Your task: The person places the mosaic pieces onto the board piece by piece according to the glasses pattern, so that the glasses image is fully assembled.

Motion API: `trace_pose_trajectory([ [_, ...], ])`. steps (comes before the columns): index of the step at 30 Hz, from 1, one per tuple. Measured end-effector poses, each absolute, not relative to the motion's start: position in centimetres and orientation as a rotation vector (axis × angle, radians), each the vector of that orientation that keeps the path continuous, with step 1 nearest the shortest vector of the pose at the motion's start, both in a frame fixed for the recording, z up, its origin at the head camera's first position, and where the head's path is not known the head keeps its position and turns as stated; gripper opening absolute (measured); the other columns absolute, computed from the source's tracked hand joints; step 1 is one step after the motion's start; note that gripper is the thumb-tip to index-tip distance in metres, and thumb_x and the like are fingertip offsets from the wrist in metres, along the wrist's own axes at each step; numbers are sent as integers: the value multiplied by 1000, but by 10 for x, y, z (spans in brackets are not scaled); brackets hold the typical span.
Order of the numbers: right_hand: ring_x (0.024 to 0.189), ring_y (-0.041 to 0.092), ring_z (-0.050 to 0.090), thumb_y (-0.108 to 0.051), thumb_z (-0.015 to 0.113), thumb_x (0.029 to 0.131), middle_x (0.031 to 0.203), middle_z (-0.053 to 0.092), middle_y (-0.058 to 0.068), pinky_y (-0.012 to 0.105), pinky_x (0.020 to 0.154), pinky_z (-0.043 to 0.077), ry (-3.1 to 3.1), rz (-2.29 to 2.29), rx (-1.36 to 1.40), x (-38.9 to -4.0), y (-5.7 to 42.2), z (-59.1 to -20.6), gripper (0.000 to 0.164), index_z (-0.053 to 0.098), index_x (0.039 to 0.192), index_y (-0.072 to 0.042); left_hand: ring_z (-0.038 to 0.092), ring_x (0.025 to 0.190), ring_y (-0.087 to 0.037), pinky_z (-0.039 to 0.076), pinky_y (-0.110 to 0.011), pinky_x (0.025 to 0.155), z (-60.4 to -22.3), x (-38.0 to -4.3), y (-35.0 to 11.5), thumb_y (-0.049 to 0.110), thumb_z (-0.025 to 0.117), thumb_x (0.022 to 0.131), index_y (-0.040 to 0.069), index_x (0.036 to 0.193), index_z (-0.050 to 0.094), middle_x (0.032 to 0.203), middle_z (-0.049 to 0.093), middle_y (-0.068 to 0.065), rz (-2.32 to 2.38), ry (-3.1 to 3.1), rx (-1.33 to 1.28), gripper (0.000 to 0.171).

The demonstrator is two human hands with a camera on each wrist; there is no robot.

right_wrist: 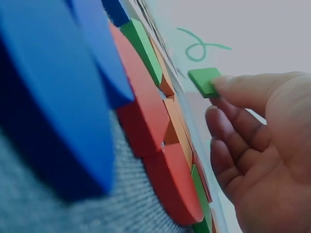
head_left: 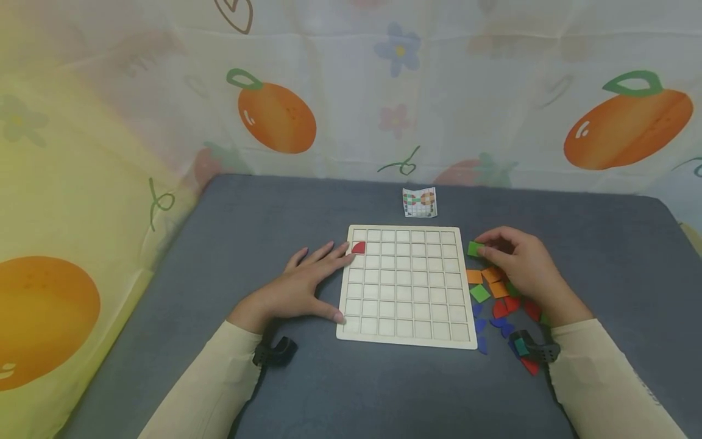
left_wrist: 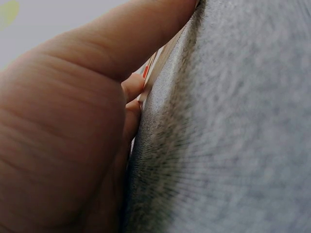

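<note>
A pale wooden grid board (head_left: 404, 283) lies flat on the dark table, with one red quarter-circle piece (head_left: 359, 247) in a cell near its upper left corner. My left hand (head_left: 301, 283) rests at the board's left edge, fingers spread, thumb near the lower left corner. Beyond the board's right side, my right hand (head_left: 521, 262) pinches a green square tile (head_left: 475, 249) between thumb and finger. In the right wrist view that green tile (right_wrist: 204, 81) is raised above the loose pieces, the other fingers loosely curled below it.
Loose pieces lie right of the board: orange tiles (head_left: 498, 289), a green tile (head_left: 479, 294), red pieces (head_left: 499, 308) and blue pieces (head_left: 480, 325). A small printed pattern card (head_left: 420, 203) lies behind the board. A fruit-patterned cloth (head_left: 351, 91) hangs at the table's far edge.
</note>
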State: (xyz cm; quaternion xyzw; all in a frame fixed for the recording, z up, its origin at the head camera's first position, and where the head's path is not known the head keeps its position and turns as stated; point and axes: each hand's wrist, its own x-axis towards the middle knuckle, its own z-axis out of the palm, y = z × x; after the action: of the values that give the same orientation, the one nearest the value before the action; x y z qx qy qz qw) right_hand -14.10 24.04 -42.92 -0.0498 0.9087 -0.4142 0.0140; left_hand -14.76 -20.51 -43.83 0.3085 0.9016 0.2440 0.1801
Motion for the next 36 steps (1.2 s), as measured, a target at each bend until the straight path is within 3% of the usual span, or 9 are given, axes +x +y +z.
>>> trace_pose_trajectory([
  [24,97,29,67,-20,73,109,116,73,10,23,77,53,2733,-1479,-294,-128,201,-395,23,75,125,-5,-1,165,-16,-7,-62,125,-440,-148,-206,73,86,80,35,175,25,180,9,12,696,2557,899,119],
  [36,98,34,72,-14,75,106,107,75,6,37,79,56,2577,-1611,-394,-134,156,-389,18,76,122,-5,-1,165,-18,-7,-62,126,-439,-147,-205,72,87,81,34,175,26,180,10,11,682,2562,892,119],
])
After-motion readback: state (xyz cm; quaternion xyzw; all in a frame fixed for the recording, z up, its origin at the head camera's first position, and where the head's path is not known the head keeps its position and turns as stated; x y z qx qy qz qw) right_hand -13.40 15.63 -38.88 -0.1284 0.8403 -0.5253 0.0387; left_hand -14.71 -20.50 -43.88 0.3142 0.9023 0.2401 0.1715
